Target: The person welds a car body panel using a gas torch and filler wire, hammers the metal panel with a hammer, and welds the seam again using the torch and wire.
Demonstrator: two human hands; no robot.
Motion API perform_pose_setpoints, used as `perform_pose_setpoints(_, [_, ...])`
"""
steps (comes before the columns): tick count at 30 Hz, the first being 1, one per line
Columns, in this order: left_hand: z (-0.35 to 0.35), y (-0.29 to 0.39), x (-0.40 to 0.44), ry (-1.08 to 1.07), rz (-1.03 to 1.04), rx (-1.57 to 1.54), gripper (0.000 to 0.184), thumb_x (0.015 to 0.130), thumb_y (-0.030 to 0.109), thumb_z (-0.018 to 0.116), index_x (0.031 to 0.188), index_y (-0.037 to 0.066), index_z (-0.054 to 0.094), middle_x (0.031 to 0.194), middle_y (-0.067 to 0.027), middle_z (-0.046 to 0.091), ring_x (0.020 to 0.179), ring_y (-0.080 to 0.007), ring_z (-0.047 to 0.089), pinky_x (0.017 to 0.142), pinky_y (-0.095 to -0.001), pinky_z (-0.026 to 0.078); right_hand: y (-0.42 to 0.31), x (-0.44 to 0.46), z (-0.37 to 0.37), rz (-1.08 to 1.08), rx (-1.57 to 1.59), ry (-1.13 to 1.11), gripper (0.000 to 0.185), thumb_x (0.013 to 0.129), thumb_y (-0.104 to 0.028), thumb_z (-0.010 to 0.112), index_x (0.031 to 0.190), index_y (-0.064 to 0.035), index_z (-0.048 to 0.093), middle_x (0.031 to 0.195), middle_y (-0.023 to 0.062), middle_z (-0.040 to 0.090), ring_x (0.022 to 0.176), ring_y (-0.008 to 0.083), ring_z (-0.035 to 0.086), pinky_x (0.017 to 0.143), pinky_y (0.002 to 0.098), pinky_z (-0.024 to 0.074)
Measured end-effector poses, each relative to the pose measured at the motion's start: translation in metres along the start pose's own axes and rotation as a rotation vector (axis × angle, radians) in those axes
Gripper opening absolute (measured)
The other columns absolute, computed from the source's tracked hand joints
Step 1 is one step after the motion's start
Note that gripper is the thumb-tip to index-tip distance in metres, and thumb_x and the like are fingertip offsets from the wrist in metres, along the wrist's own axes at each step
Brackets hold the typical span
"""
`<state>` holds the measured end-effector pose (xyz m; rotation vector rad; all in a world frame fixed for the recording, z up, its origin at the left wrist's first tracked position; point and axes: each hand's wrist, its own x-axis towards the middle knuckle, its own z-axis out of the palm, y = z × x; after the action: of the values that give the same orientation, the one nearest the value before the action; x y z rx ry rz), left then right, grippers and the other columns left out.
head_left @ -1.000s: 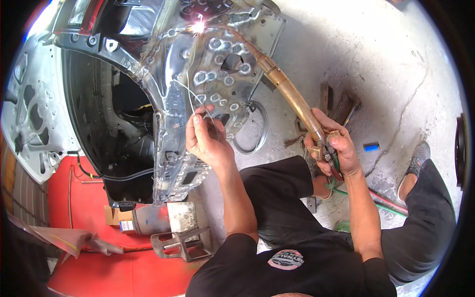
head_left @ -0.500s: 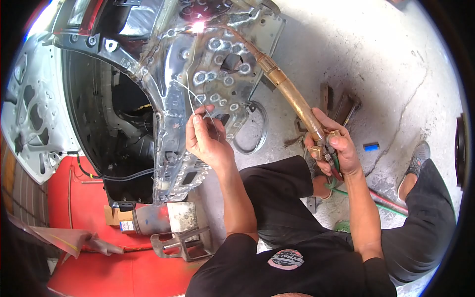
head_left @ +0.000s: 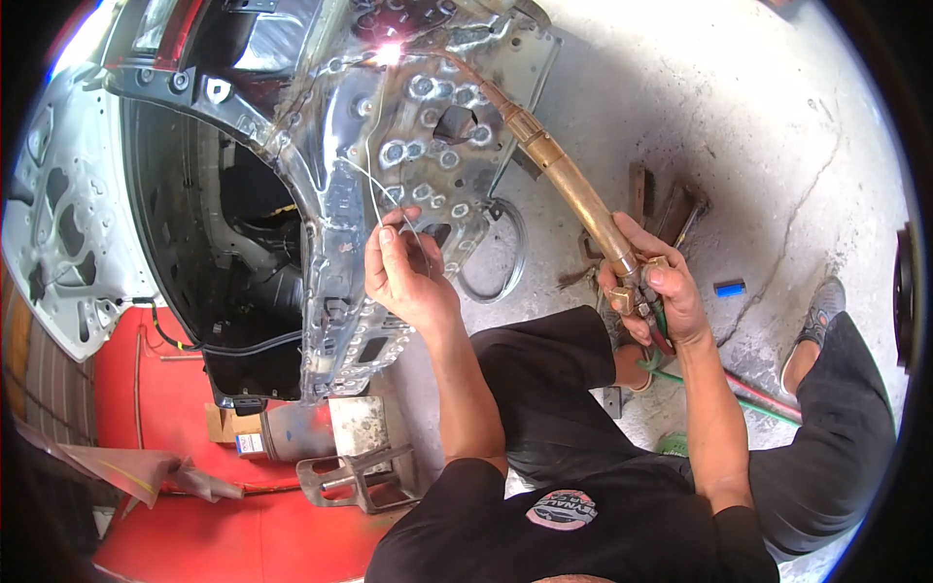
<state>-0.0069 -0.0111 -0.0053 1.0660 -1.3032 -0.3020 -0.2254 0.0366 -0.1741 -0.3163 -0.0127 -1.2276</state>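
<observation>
My right hand point(head_left: 661, 291) is wrapped round the valve end of a brass welding torch point(head_left: 564, 180). Its thin bent nozzle reaches up and left to a bright pinkish-white glow point(head_left: 390, 52) on the bare metal car panel point(head_left: 413, 117). Between thumb and fingers, my left hand point(head_left: 413, 267) pinches a thin welding wire point(head_left: 371, 160). One length of the wire runs up to the glow, and another bends off across the panel. Several round weld spots and holes mark the panel. The nozzle's very tip is lost in the glare.
A coil of wire point(head_left: 520, 257) hangs at the panel's lower edge. Red and green hoses point(head_left: 758, 400) trail behind the torch. A blue lighter-like object point(head_left: 729, 289) and metal tools point(head_left: 680, 214) lie on the concrete floor. At left stand an open car door point(head_left: 73, 214) and a red surface point(head_left: 194, 340) below it.
</observation>
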Motion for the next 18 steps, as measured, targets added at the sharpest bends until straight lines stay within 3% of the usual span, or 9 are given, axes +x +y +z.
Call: perform_pose_setpoints(18, [0.0001,0.0010,-0.0004,-0.001,-0.003,0.007,0.028,0.105,0.022,0.054,0.105,-0.003,0.066,0.097,-0.0147,0.072,0.051,-0.0083,0.051,0.038,-0.0211,0.031,0.0007,-0.0003,-0.0008,0.000,0.013,-0.001,0.073,0.089,-0.031,0.065,0.155,-0.0067,0.042,0.095,0.0199,0.066,0.059,0.0163,0.062,0.042,0.0246,0.0495])
